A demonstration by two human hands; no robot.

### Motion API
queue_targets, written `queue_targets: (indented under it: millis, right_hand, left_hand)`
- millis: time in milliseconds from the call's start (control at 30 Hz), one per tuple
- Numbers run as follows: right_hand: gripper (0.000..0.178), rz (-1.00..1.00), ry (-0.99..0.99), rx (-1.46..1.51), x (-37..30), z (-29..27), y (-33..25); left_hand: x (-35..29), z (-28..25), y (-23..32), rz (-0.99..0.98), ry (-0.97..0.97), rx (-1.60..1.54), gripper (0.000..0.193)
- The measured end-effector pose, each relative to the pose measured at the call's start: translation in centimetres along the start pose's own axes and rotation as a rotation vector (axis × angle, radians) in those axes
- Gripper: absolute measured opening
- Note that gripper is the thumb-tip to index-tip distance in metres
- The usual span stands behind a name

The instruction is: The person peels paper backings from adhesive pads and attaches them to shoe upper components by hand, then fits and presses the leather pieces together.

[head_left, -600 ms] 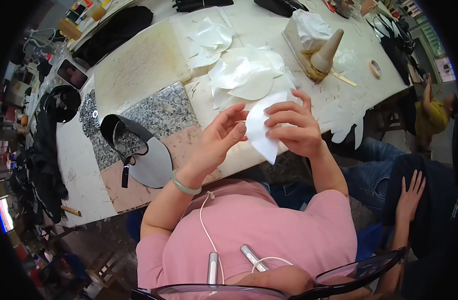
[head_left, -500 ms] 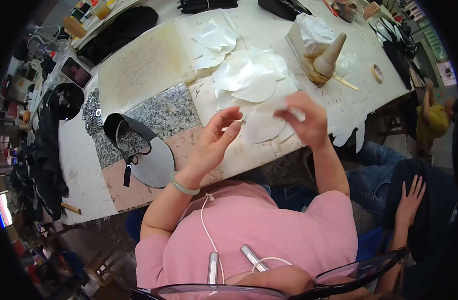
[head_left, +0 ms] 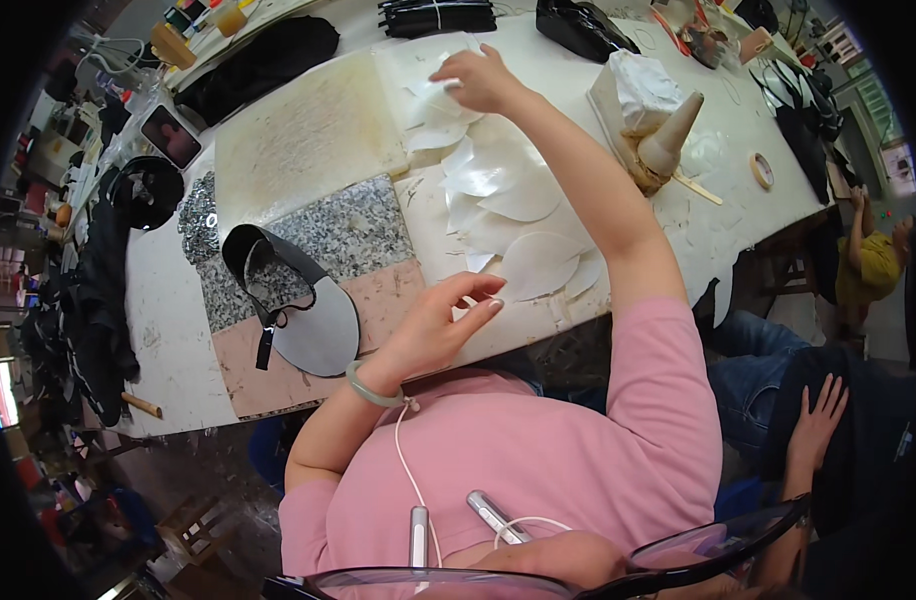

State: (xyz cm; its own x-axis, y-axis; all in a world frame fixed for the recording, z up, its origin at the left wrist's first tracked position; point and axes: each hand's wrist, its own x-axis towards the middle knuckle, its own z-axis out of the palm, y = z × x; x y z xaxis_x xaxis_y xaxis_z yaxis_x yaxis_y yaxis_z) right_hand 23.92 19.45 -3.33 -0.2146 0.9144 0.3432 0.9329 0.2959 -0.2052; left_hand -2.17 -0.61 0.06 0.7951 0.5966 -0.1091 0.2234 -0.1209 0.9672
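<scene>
My right hand (head_left: 478,80) is stretched out over the small far pile of thin white pieces (head_left: 438,130). Its fingers are apart and bent downward, and I see nothing held in them. Closer in lies a larger heap of white leaf-shaped pieces (head_left: 508,185), with a few broad rounded ones (head_left: 543,265) near the table's front edge. My left hand (head_left: 443,320), a pale bangle on its wrist, hovers by the front edge just left of these. Its fingers are loosely curved with a gap to the thumb, and it is empty.
A black and grey sun visor (head_left: 318,325) lies on the left, over a speckled stone slab (head_left: 323,230) and pinkish board. A cloudy cutting board (head_left: 308,135) is behind. At right stand a wrapped block (head_left: 633,90) with a cone (head_left: 671,140) and a tape roll (head_left: 761,171). A person sits on my right.
My right hand has gone from the near white pieces to the far pile. My left hand has dropped slightly toward the front edge. The view has shifted a little.
</scene>
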Motion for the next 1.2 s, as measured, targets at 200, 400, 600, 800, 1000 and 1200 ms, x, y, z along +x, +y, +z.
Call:
queue_targets:
  millis: [200,400,600,800,1000,1200]
  right_hand:
    - [0.041,-0.032,-0.07,0.266,-5.4,-4.3,-0.7]
    - [0.039,0.061,-0.152,0.105,-15.1,-6.4,-7.9]
    - [0.019,0.021,0.132,0.283,-16.9,-5.2,-5.9]
    - [0.018,0.911,0.333,1.13,-18.7,-5.8,-4.0]
    - [0.01,0.951,1.046,1.52,-21.7,-7.8,-2.9]
    - [0.012,0.849,1.182,1.499,-22.6,-10.4,-6.5]
  left_hand:
    - [2.0,-1.6,-2.0,-0.001,0.229,0.178,0.028]
    - [7.5,-2.3,-3.6,0.423,0.508,0.731,0.055]
    - [9.6,-1.0,-3.3,0.3,0.306,0.65,0.065]
    - [10.1,-1.4,-4.7,0.332,0.285,0.873,0.047]
    - [10.0,-1.2,-5.3,0.402,0.29,0.962,0.031]
    - [9.7,-1.8,-4.1,0.286,0.2,0.914,0.033]
